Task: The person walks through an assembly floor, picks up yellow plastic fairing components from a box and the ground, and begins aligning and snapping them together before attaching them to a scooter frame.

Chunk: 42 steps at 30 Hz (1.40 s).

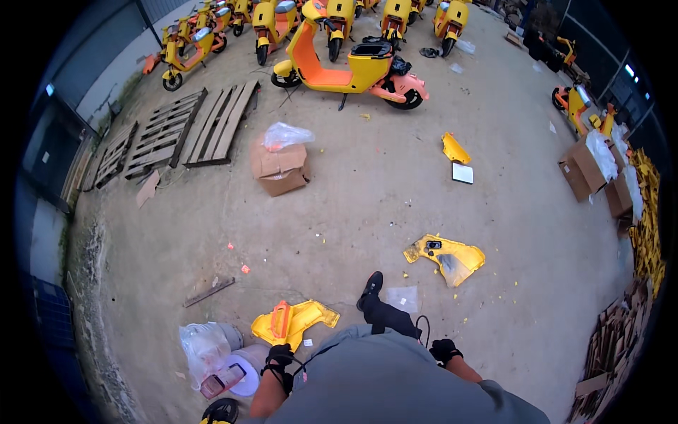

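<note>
My left hand (280, 355), in a black glove, hangs low beside a yellow scooter body panel (311, 314) on the floor. An orange part (281, 321) lies on that panel. A thin dark cord runs by my left wrist. On the other side of my body is my right hand (445, 350), gloved in black too, apart from anything on the floor. The dark gloves hide how the fingers of both hands are set. Ahead of it lies another yellow panel (459, 260), scuffed, with a black fitting. My shoe (371, 288) steps forward between the two panels.
Buckets with a clear plastic bag (201, 350) and a red box (222, 380) stand at left. Farther off are a cardboard box (281, 168), wooden pallets (224, 126) and a yellow-orange scooter (353, 71), with several more behind. Scrap piles (616, 346) line the right side.
</note>
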### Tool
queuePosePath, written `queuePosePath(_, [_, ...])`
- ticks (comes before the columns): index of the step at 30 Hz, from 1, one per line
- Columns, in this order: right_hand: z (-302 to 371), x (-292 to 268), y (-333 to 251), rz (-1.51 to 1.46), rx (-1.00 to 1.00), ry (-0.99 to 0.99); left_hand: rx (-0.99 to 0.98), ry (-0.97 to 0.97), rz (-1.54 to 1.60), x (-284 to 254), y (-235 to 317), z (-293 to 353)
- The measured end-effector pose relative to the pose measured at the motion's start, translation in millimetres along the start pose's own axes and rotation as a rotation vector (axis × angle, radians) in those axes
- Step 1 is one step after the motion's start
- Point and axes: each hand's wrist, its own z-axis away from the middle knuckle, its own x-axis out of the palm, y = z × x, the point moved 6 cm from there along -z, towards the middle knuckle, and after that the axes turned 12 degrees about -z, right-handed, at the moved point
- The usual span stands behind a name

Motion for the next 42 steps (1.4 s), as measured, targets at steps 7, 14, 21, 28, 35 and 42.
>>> queuePosePath(7, [-126.3,-206.2,21.1,0.046,-0.118,0.259,0.337,0.306,-0.410,-128.2,116.4,-110.5])
queuePosePath(14, [-194.3,-312.1,69.9,-1.335,0.121,0.571,0.418,0.091,-0.391,-227.6,238.7,-239.5])
queuePosePath(21, [-209.9,-269.3,96.1,-0.172,0.345,0.223,0.109,-0.254,0.019,-298.4,337.4,-356.2])
queuePosePath(28, [-227.1,-351.7,138.4,-0.167,0.429,0.108,0.338,-0.225,-0.255,-372.5,432.0,-517.2])
queuePosePath(35, [-339.7,-520.1,194.9,-0.242,0.415,0.625,0.918,0.035,-1.007,-503.5,633.9,-627.8])
queuePosePath(42, [-417.0,-605.5,266.9,-0.317,0.596,0.163,0.893,0.057,-0.838,-564.7,793.8,-735.4])
